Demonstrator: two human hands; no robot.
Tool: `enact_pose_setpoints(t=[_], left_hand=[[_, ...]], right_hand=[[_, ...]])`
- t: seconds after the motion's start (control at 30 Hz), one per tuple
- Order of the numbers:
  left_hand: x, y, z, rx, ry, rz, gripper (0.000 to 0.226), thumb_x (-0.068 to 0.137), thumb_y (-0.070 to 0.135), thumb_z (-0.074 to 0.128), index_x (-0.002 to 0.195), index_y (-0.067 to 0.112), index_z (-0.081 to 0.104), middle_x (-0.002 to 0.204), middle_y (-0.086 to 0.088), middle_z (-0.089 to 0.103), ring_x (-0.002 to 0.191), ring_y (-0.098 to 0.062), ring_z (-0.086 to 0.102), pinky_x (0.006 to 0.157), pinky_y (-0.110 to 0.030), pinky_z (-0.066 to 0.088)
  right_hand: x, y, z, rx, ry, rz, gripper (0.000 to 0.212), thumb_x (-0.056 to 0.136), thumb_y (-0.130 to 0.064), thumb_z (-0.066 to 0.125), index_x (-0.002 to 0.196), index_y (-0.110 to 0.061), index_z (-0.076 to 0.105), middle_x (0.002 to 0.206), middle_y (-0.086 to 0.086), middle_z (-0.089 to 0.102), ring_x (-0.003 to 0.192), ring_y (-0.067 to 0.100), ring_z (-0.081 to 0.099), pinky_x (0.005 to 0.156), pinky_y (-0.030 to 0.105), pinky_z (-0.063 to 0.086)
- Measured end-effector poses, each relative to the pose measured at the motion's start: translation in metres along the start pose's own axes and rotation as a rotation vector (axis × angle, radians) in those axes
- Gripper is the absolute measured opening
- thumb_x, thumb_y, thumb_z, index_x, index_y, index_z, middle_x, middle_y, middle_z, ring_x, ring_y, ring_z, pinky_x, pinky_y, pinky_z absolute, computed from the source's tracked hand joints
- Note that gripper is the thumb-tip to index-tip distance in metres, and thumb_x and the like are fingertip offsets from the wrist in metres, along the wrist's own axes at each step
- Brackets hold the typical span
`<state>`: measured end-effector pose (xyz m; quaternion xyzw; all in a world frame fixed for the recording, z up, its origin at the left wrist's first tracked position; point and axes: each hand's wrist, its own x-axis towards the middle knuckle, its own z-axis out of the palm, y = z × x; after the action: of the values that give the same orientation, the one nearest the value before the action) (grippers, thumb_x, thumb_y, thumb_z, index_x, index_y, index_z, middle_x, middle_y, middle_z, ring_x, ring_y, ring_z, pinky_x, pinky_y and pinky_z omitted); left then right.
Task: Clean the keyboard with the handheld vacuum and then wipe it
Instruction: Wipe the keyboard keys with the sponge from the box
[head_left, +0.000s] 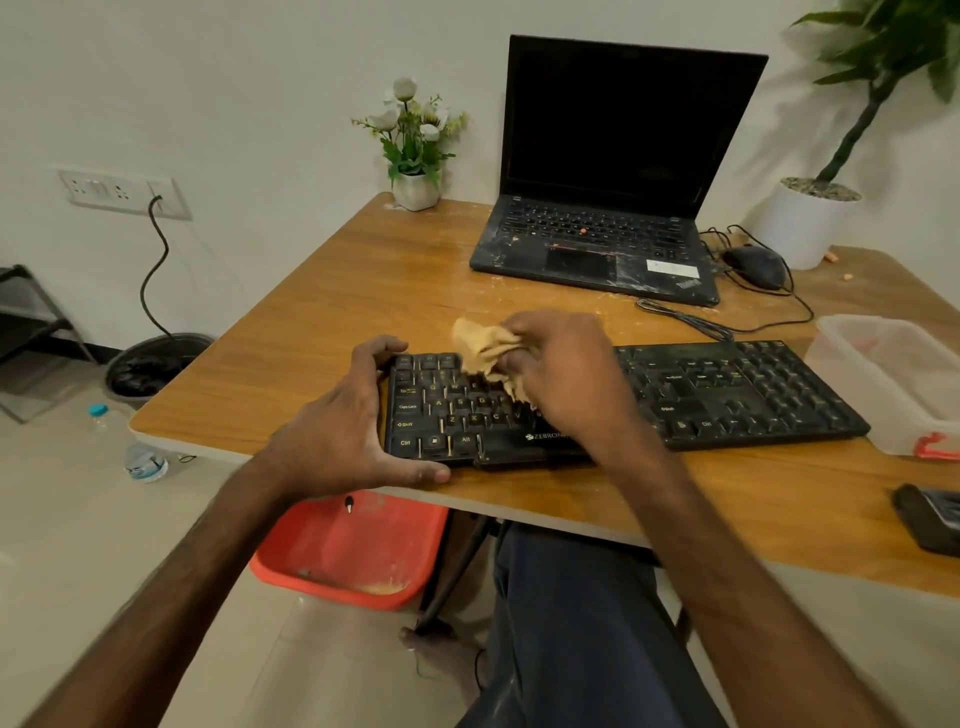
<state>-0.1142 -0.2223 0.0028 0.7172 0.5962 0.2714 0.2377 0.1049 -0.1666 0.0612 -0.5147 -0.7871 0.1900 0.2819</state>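
A black keyboard (727, 395) lies along the front of the wooden table (322, 322). My left hand (343, 426) clamps its left end, fingers over the far corner and thumb on the front edge. My right hand (561, 374) presses a crumpled tan cloth (483, 348) onto the upper-left keys, hiding the middle of the keyboard. A dark object (930, 519) at the table's right front edge may be the handheld vacuum; it is cut off by the frame.
An open black laptop (602, 249) stands behind, with a mouse (756, 265) and cables to its right. A clear plastic container (893, 379) sits right of the keyboard. Two potted plants stand at the back. A red tub (353, 551) is under the table.
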Motion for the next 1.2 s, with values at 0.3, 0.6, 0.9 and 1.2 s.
enact_pose_setpoints(t=[0.3,0.6,0.9,1.2], left_hand=[[0.001,0.000,-0.001,-0.004,-0.020,-0.006,0.129,0.043,0.080,0.080,0.143,0.042,0.007,0.131,0.025,0.040,0.120,0.002,0.050,0.105,-0.032,0.045],[0.001,0.000,0.000,0.009,-0.029,-0.006,0.128,0.045,0.080,0.079,0.143,0.040,0.006,0.136,0.018,0.042,0.120,0.001,0.048,0.102,-0.024,0.041],[0.001,0.001,-0.001,0.006,-0.025,-0.011,0.127,0.044,0.080,0.079,0.142,0.042,0.006,0.139,0.017,0.040,0.124,-0.003,0.048,0.106,-0.030,0.042],[0.003,0.000,0.001,0.027,-0.016,0.006,0.128,0.047,0.080,0.079,0.144,0.038,0.007,0.134,0.020,0.042,0.117,0.001,0.051,0.100,-0.027,0.043]], right_hand=[[0.012,0.017,-0.045,-0.040,0.090,0.006,0.021,0.089,-0.019,0.070,0.110,-0.022,0.072,0.093,-0.017,0.063,0.087,0.003,0.060,0.080,0.020,0.042],[0.005,-0.002,0.003,-0.478,-0.100,-0.116,0.032,0.097,-0.027,0.058,0.128,-0.017,0.059,0.113,0.000,0.054,0.105,0.015,0.050,0.094,0.034,0.046],[0.009,-0.001,0.003,-0.503,-0.062,-0.054,0.047,0.089,-0.037,0.067,0.130,-0.019,0.055,0.120,0.001,0.055,0.111,0.018,0.051,0.095,0.034,0.044],[-0.002,-0.006,0.001,-0.449,-0.053,-0.092,0.037,0.095,-0.012,0.058,0.131,-0.020,0.060,0.113,0.002,0.058,0.101,0.015,0.055,0.093,0.031,0.050]])
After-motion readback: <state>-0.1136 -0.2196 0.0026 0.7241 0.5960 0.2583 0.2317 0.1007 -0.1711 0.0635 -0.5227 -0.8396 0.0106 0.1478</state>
